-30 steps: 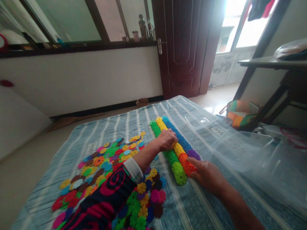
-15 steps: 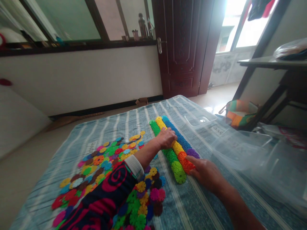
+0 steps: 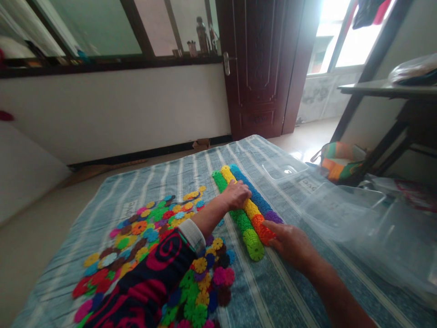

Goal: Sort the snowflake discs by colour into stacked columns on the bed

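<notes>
Three long rows of plastic notched discs lie side by side on the striped bedspread: a green row, a yellow row with an orange end, and a blue row with a purple end. My left hand is closed over the middle of the yellow row, its fingertips partly hidden. At the near orange end, my right hand has thumb and fingers closed on the discs. To the left, under and around my left sleeve, spreads a loose pile of coloured discs.
Clear plastic boxes stand on the right side of the bed, with a clear lid beyond the rows. A dark table and a colourful bag are farther right. Behind the bed is a brown door.
</notes>
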{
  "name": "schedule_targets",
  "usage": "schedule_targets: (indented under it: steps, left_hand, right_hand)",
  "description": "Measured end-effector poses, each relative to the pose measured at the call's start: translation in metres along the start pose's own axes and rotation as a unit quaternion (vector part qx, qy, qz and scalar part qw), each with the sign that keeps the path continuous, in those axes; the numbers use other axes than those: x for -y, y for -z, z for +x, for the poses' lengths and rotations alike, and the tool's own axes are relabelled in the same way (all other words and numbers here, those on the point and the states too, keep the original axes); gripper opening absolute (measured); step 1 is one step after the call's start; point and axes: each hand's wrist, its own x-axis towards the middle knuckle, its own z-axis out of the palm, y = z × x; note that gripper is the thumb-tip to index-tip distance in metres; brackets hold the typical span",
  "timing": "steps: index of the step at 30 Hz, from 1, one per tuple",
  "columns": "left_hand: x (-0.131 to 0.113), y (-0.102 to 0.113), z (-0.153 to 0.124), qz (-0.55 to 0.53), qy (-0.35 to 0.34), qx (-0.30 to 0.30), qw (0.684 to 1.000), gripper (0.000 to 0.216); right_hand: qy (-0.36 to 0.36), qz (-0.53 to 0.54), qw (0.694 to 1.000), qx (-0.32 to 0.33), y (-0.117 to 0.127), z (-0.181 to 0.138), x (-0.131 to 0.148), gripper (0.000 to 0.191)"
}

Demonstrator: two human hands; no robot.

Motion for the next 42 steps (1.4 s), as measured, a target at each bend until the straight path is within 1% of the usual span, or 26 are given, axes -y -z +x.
schedule_targets:
  steps: [13,17,21,24,31,34,37,42]
  left_hand:
    - [0.002,-0.001,0.002,0.015,-0.002,0.004,1.0,0.012]
    - [0.001,-0.001,-0.001,0.013,-0.008,-0.008,1.0,0.014]
    - [-0.004,-0.003,-0.003,-0.018,-0.03,-0.023,0.999,0.017]
    - [-0.007,-0.004,-0.004,-0.02,-0.038,-0.015,0.999,0.018]
    - [-0.011,-0.001,-0.007,-0.028,-0.034,0.007,0.999,0.019]
    - [-0.011,-0.001,-0.008,-0.033,-0.032,0.014,0.999,0.02]
    - [-0.011,-0.001,-0.008,-0.036,-0.03,0.02,0.999,0.02]
    - [-0.01,-0.002,-0.01,-0.05,-0.035,0.012,0.998,0.019]
  right_hand:
    - [0.003,0.005,1.0,-0.004,-0.002,0.001,-0.003,0.049]
    - [0.008,0.013,1.0,-0.009,-0.003,0.002,-0.004,0.049]
    - [0.019,0.013,1.0,-0.013,-0.004,0.002,-0.005,0.048]
    - [0.016,0.005,1.0,-0.01,-0.003,0.003,-0.005,0.047]
    - [0.018,0.002,1.0,-0.007,-0.003,0.002,-0.004,0.047]
    - [0.02,0.004,1.0,-0.011,-0.003,0.001,-0.006,0.045]
    - [0.025,0.013,0.999,-0.018,-0.004,0.001,-0.008,0.048]
    - [0.035,0.029,0.999,-0.023,-0.004,-0.001,-0.01,0.048]
